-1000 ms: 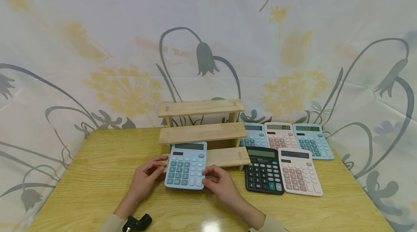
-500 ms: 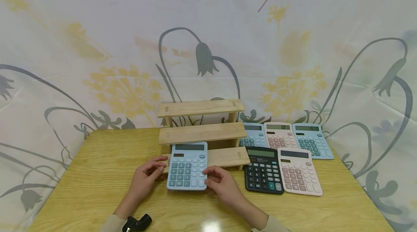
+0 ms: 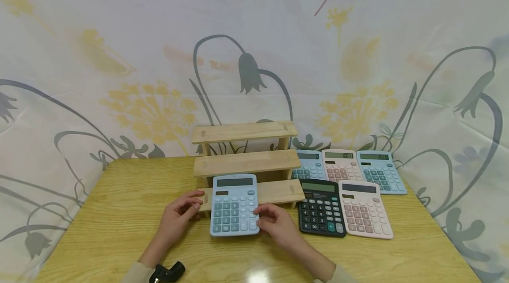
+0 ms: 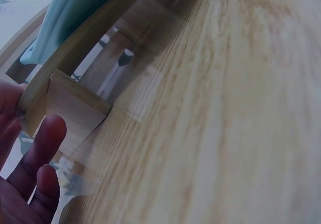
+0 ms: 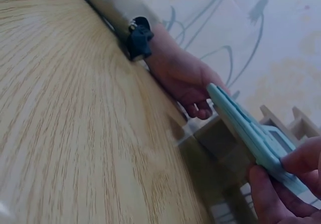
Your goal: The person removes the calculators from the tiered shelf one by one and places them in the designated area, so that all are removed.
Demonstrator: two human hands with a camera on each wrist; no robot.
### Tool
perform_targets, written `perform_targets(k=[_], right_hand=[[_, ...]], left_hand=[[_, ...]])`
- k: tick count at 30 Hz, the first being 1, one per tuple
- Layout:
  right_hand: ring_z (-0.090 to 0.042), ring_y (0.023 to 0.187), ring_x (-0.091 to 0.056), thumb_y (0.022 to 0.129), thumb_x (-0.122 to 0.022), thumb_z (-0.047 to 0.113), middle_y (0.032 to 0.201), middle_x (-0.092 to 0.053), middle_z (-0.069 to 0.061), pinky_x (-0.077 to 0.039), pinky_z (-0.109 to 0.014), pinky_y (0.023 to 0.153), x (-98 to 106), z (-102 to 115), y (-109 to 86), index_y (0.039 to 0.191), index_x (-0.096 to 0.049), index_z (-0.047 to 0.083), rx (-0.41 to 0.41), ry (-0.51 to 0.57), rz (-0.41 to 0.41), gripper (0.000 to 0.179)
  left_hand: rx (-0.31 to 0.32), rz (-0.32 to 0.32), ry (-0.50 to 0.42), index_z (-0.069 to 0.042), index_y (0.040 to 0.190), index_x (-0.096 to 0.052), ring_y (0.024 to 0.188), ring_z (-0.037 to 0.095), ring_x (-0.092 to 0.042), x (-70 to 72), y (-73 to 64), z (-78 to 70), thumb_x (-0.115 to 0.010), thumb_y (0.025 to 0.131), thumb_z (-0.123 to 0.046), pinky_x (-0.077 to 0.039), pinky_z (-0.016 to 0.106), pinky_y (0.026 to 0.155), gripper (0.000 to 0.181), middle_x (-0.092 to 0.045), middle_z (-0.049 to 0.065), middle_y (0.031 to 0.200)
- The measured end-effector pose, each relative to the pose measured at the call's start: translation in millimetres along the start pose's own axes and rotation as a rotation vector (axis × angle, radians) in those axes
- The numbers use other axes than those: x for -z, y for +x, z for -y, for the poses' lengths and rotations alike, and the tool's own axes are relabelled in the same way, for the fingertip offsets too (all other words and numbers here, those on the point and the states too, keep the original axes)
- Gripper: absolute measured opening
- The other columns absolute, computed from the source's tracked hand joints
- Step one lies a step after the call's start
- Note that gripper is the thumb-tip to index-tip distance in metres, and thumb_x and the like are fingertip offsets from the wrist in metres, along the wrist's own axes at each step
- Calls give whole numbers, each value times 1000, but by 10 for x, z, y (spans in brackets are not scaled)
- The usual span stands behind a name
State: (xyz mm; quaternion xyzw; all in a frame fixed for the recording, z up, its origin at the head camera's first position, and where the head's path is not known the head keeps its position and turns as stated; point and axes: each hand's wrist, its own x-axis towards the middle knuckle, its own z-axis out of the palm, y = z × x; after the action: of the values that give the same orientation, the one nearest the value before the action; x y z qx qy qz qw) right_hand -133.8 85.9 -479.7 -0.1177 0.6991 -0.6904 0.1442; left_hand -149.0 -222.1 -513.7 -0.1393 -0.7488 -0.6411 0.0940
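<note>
A light blue calculator (image 3: 234,205) leans tilted over the lowest step of a three-step wooden display rack (image 3: 246,164), its keys and screen facing up. My right hand (image 3: 280,228) pinches the calculator's lower right edge; in the right wrist view, thumb and fingers lie on either side of its thin blue body (image 5: 246,126). At the rack's lower left end, my left hand (image 3: 179,216) holds the end of the bottom step. Seen from the left wrist, the other fingers (image 4: 47,136) hang loosely below the step's wooden end (image 4: 37,103).
Right of the rack lie a black calculator (image 3: 322,208) and a pink one (image 3: 366,210). Behind them are another pink calculator (image 3: 342,166), a blue one (image 3: 381,172) and one more blue one (image 3: 309,166) partly behind the rack. A patterned cloth (image 3: 254,31) hangs behind the table.
The blue calculator has shifted right along the bottom step and slightly towards me, with the right hand moving along. The left hand has stayed at the rack's end.
</note>
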Motion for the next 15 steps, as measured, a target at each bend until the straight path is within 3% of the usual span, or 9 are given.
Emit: perform_targets(k=[15], right_hand=[[-22,102,-64,92,-61,-2,120,-61,-15,-54,-28,84,156,29,-57,117,-63,-5,-42,-40,25,25]], left_hand=[[-7,-1,4,6,100,-69,83,13,-67,0,-5,-2,-61,97,0,-57,32,65,11,-60,28,125]])
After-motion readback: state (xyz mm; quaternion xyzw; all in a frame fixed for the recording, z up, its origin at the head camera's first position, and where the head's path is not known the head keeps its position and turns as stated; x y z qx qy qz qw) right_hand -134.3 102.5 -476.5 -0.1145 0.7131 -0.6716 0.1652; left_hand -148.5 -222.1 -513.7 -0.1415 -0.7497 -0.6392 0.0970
